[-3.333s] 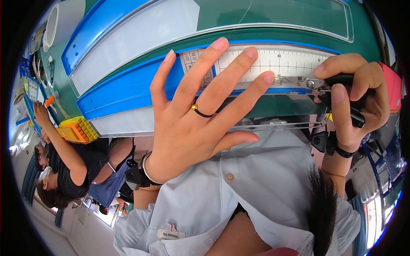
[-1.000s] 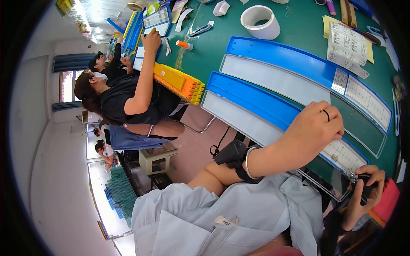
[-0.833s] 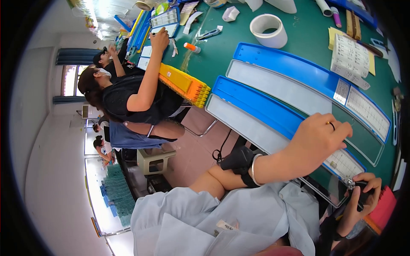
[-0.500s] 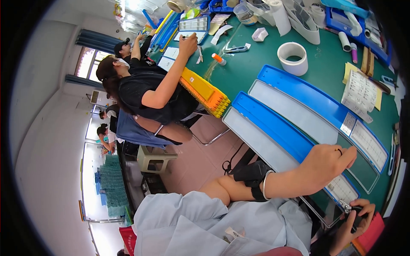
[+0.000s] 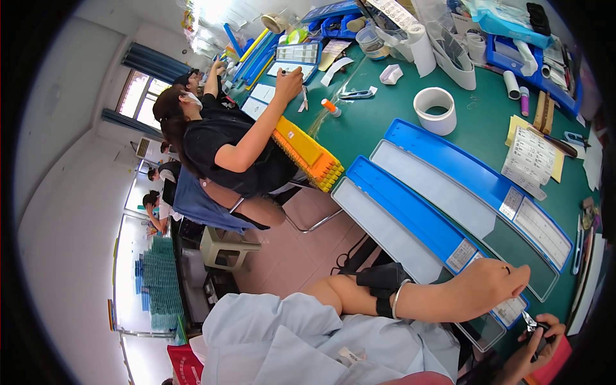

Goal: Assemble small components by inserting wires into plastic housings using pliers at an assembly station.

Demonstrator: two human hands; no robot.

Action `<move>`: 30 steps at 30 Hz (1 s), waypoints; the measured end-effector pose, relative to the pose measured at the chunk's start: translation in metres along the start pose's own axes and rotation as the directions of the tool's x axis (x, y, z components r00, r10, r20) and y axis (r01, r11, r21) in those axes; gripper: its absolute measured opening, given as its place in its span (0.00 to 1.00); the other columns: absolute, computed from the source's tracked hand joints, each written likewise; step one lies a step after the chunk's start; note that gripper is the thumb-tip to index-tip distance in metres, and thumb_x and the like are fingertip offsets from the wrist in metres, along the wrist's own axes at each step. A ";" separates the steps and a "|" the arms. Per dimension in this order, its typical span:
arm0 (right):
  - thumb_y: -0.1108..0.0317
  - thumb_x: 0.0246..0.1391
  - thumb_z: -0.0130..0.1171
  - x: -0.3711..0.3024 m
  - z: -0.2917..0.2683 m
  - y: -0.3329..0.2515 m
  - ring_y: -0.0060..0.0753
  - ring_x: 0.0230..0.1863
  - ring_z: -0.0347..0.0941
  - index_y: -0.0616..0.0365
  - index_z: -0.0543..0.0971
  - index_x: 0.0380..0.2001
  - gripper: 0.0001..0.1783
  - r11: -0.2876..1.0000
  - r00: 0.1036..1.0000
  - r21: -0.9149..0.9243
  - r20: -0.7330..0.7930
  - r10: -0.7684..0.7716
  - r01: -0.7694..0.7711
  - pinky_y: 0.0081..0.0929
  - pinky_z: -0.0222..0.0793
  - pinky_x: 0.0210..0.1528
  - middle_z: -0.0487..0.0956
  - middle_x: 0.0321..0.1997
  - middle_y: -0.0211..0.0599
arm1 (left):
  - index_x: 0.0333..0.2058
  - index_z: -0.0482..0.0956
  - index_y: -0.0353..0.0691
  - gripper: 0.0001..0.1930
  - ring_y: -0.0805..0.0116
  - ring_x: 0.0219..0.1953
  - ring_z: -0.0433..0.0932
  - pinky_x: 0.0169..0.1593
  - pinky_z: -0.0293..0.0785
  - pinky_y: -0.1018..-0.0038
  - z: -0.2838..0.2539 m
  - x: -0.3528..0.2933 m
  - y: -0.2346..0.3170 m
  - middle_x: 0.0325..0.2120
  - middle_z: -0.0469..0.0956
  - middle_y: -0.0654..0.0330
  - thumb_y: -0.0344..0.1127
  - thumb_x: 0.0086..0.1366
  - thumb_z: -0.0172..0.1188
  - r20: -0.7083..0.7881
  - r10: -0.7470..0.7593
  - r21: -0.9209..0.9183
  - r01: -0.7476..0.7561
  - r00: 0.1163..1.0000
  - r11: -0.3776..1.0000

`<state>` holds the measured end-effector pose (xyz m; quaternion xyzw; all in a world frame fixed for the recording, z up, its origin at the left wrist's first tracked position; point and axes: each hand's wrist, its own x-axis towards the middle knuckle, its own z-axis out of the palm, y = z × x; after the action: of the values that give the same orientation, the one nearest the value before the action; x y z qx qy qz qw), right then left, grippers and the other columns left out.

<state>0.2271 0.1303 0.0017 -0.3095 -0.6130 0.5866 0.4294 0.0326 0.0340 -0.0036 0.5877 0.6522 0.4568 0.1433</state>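
My left hand [image 5: 493, 285], with a ring on a finger and a silver bangle at the wrist, is curled over the labelled end of the nearer long blue case [image 5: 410, 215]. Its fingertips are hidden. In my right hand [image 5: 545, 350] is a pair of cutting pliers [image 5: 532, 326] with black handles and silver jaws. The jaws point at the end of that case, close to its gridded label [image 5: 511, 311]. Along the case runs a clear lid [image 5: 378, 224]. Farther off lies a second blue case [image 5: 449, 163] with its own clear lid [image 5: 436, 192].
On the green table [image 5: 391, 102] are a white tape roll [image 5: 436, 111], an orange-capped stick [image 5: 331, 108] and a label sheet [image 5: 532, 157]. A blue tool bin [image 5: 552, 83] stands at the far right. A co-worker [image 5: 224, 138] sits left, beside stacked yellow-orange pieces [image 5: 308, 154].
The view has shifted slightly, so the cases sit a little lower at their far ends. My left hand has moved down toward the pliers; my right hand still grips them.
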 end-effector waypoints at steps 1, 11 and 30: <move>0.70 0.62 0.66 -0.002 -0.007 0.007 0.29 0.29 0.72 0.60 0.68 0.35 0.15 1.000 1.000 -0.007 -0.012 0.000 0.000 0.25 0.71 0.34 0.82 0.41 0.54 | 0.34 0.67 0.39 0.11 0.57 0.26 0.78 0.29 0.71 0.66 0.000 0.002 0.000 0.23 0.73 0.59 0.25 0.56 0.62 0.004 -0.020 -0.049 0.020 1.000 0.999; 0.68 0.63 0.66 0.003 0.008 0.002 0.28 0.29 0.73 0.60 0.68 0.36 0.16 0.996 0.998 0.083 0.060 0.007 -0.012 0.24 0.71 0.34 0.82 0.42 0.53 | 0.33 0.65 0.39 0.14 0.57 0.30 0.79 0.31 0.70 0.65 -0.009 -0.006 0.004 0.25 0.76 0.62 0.27 0.62 0.66 0.013 -0.166 -0.292 0.163 0.986 0.943; 0.67 0.63 0.67 0.001 0.004 0.004 0.37 0.37 0.77 0.62 0.67 0.36 0.17 0.999 0.992 -0.031 0.126 -0.017 0.021 0.31 0.77 0.43 0.82 0.40 0.54 | 0.30 0.64 0.41 0.16 0.61 0.25 0.75 0.31 0.70 0.68 -0.001 -0.009 0.001 0.23 0.77 0.63 0.29 0.60 0.67 -0.035 -0.126 -0.262 0.112 0.991 0.959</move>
<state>0.2223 0.1303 -0.0016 -0.2730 -0.6512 0.5907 0.3905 0.0351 0.0257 -0.0056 0.5117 0.6244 0.5438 0.2292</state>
